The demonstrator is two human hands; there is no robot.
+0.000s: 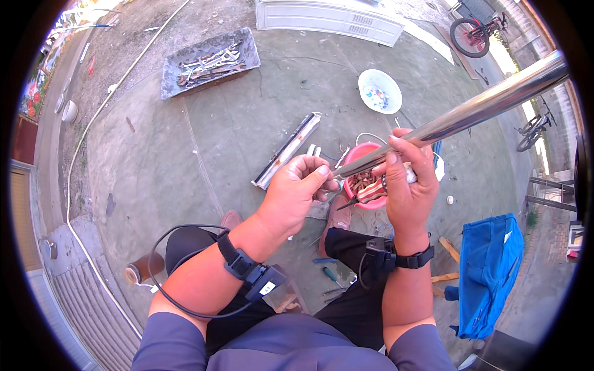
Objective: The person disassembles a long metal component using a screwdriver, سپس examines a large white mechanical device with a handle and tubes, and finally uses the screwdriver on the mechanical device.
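A long, shiny metal tube [479, 99] slants from my left hand up to the far right. My right hand [409, 195] is closed around it near its lower end, with the fingers over and under the metal. Thumb and fingers of my left hand [292, 188] pinch together at the tube's near tip; whatever they hold is too small or hidden to make out. Below the tube stands a pink basin [350, 156] with brown pieces inside. A red-and-white striped object [372, 192] lies in it, partly hidden behind my right hand.
Wrenches fill a grey tray [176, 86] at the far left. A white basin [391, 99] holds small bits. A long, narrow metal-edged piece [286, 150] lies on the floor. Beside my right arm is blue cloth [489, 272]. Screwdriver [331, 274] and other tools lie between my legs.
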